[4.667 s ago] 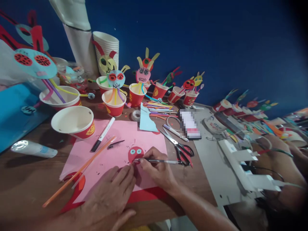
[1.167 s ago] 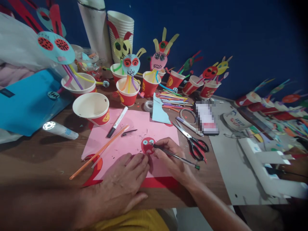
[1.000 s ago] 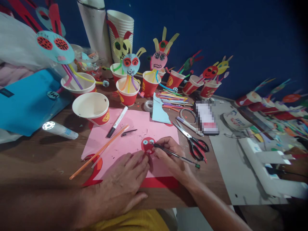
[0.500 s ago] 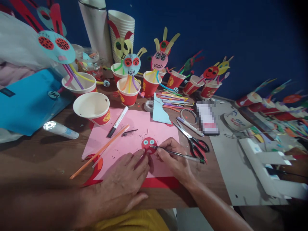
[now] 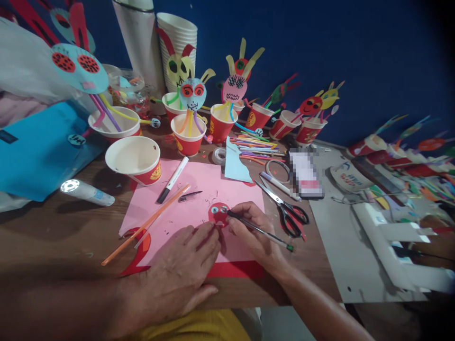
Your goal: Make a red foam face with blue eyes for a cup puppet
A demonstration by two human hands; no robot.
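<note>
A small red paper circle (image 5: 215,217) with two pale blue eyes and a pale mouth shape lies on a pink sheet (image 5: 202,177). My left hand (image 5: 188,255) rests flat on the sheet, its fingertips at the circle's lower edge. In my right hand (image 5: 258,234) is a pen (image 5: 266,232), pinched between thumb and fingers, its tip at the right eye. Beyond my left hand lie an orange straw (image 5: 151,221), a black pen cap (image 5: 191,195) and a white marker (image 5: 172,181). Black-handled scissors (image 5: 284,208) lie right of my right hand.
An upright paper cup (image 5: 135,161) stands at the sheet's upper left. Several cups with paper-faced figures line the back, including a blue-faced one (image 5: 194,94). Straws (image 5: 258,147), tape (image 5: 278,171) and a phone (image 5: 306,189) lie to the right. A glue-stick-like tube (image 5: 88,193) lies left.
The pen tip has moved up from between the eyes to the right eye, and the pen's back end has swung down and left. My left hand stays in place.
</note>
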